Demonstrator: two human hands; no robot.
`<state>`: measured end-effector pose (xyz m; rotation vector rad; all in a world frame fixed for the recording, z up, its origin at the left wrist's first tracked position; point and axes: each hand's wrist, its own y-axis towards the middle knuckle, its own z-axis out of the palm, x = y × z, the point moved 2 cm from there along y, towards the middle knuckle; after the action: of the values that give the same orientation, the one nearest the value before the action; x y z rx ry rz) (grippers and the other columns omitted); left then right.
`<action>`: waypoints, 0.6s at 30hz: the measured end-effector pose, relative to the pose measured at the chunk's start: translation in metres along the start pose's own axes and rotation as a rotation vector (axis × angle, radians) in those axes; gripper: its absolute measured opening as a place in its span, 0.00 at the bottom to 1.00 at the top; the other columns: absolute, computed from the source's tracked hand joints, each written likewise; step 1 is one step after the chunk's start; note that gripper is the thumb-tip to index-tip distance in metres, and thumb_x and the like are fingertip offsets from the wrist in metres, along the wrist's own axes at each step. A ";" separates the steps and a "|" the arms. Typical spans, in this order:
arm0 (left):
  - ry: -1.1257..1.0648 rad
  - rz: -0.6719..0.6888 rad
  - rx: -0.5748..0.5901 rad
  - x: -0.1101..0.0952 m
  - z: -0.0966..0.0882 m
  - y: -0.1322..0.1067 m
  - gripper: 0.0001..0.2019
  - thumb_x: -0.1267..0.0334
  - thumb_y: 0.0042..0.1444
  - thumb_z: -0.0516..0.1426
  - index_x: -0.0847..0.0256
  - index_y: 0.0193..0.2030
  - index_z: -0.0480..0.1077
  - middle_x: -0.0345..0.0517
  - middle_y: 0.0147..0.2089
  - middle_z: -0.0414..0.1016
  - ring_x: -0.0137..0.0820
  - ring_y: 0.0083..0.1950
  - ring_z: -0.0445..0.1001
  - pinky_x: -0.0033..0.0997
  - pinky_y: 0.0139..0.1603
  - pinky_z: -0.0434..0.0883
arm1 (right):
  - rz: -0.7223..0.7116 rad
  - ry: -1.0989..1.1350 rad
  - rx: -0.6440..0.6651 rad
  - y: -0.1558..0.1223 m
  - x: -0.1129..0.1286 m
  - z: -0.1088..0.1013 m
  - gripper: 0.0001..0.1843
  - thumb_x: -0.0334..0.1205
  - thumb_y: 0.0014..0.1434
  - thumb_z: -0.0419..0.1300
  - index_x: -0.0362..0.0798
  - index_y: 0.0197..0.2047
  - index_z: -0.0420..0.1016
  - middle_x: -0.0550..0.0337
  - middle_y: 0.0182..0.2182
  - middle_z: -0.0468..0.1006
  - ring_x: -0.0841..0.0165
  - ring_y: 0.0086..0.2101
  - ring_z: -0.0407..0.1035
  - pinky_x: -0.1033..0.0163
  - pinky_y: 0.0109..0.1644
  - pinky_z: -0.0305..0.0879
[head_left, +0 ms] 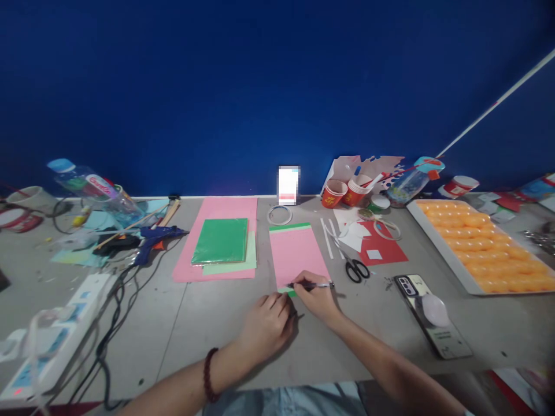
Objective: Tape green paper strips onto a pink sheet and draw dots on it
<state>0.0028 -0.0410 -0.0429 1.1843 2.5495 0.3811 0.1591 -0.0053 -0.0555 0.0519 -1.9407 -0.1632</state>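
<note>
A pink sheet of paper (297, 251) with green strips along its far and near ends lies in front of me. My right hand (315, 297) grips a dark pen (318, 285), its tip end over the sheet's near edge. Beside it, my left hand (269, 322) rests at the near left corner of the sheet. The left fingers are curled together, and whatever may be under them is hidden. Black-handled scissors (356, 270) lie to the right of the sheet, near two thin white strips (326, 238).
To the left are a green paper pack (221, 240) on larger pink paper (186, 266), a blue glue gun (156, 238) and a power strip (65, 335). Rightward lie red paper (384, 248), paper cups (333, 193), a phone (448, 341) and a tray of orange pieces (489, 245).
</note>
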 end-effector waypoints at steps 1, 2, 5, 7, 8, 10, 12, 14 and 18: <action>0.003 0.002 0.000 0.000 0.000 0.000 0.07 0.66 0.61 0.52 0.64 0.41 0.69 0.53 0.41 0.75 0.38 0.42 0.72 0.38 0.37 0.70 | -0.002 0.001 -0.002 0.000 0.000 0.000 0.08 0.34 0.48 0.54 0.47 0.22 0.72 0.63 0.19 0.74 0.71 0.23 0.66 0.68 0.28 0.64; 0.005 0.004 -0.001 0.000 0.000 0.000 0.07 0.66 0.61 0.52 0.64 0.42 0.69 0.53 0.41 0.75 0.38 0.42 0.72 0.38 0.37 0.70 | -0.003 0.000 -0.001 0.000 0.001 0.000 0.08 0.34 0.49 0.54 0.47 0.22 0.72 0.63 0.19 0.74 0.71 0.23 0.66 0.68 0.28 0.64; 0.007 0.002 -0.002 0.000 0.000 0.000 0.07 0.66 0.60 0.52 0.64 0.41 0.70 0.52 0.40 0.75 0.39 0.42 0.72 0.38 0.37 0.70 | 0.009 0.007 0.003 -0.001 0.001 0.000 0.08 0.34 0.49 0.54 0.47 0.22 0.72 0.63 0.19 0.74 0.71 0.23 0.66 0.68 0.29 0.63; 0.005 0.003 0.001 0.001 0.001 0.000 0.07 0.66 0.60 0.53 0.64 0.41 0.70 0.52 0.40 0.75 0.39 0.42 0.72 0.38 0.37 0.70 | 0.020 0.024 -0.013 0.000 0.001 -0.001 0.08 0.34 0.49 0.54 0.47 0.22 0.72 0.63 0.19 0.73 0.71 0.23 0.66 0.68 0.29 0.63; 0.005 0.004 0.002 0.001 0.001 0.000 0.07 0.65 0.60 0.53 0.64 0.41 0.70 0.52 0.40 0.75 0.39 0.41 0.72 0.38 0.37 0.70 | 0.029 0.034 -0.026 0.000 0.001 -0.002 0.08 0.35 0.49 0.54 0.47 0.22 0.71 0.63 0.18 0.72 0.71 0.23 0.65 0.68 0.28 0.63; 0.002 0.005 0.003 0.001 0.001 -0.001 0.08 0.65 0.60 0.53 0.65 0.42 0.70 0.52 0.40 0.75 0.39 0.41 0.72 0.38 0.37 0.71 | 0.049 0.051 -0.049 0.001 0.000 -0.004 0.08 0.35 0.48 0.54 0.47 0.20 0.70 0.64 0.17 0.71 0.71 0.22 0.64 0.68 0.27 0.62; -0.005 0.005 0.007 0.002 0.000 0.000 0.08 0.66 0.60 0.52 0.65 0.42 0.70 0.52 0.41 0.76 0.38 0.41 0.72 0.38 0.37 0.71 | 0.067 0.066 -0.061 0.002 0.000 -0.006 0.08 0.36 0.48 0.54 0.48 0.19 0.68 0.64 0.17 0.69 0.71 0.21 0.63 0.68 0.26 0.61; -0.010 0.006 0.007 0.002 -0.001 0.000 0.08 0.66 0.60 0.52 0.65 0.42 0.70 0.52 0.41 0.76 0.38 0.41 0.72 0.38 0.37 0.71 | 0.075 0.071 -0.056 0.003 0.000 -0.007 0.09 0.36 0.48 0.54 0.48 0.19 0.67 0.64 0.16 0.68 0.71 0.21 0.62 0.68 0.26 0.60; -0.019 0.006 0.012 0.002 -0.002 0.001 0.07 0.66 0.59 0.53 0.65 0.42 0.70 0.51 0.41 0.76 0.38 0.41 0.72 0.38 0.37 0.71 | 0.082 0.071 -0.049 0.004 0.000 -0.008 0.09 0.36 0.48 0.54 0.48 0.19 0.67 0.64 0.16 0.68 0.71 0.21 0.62 0.68 0.26 0.60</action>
<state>0.0017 -0.0391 -0.0415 1.1941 2.5366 0.3548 0.1667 -0.0023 -0.0524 -0.0535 -1.8638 -0.1529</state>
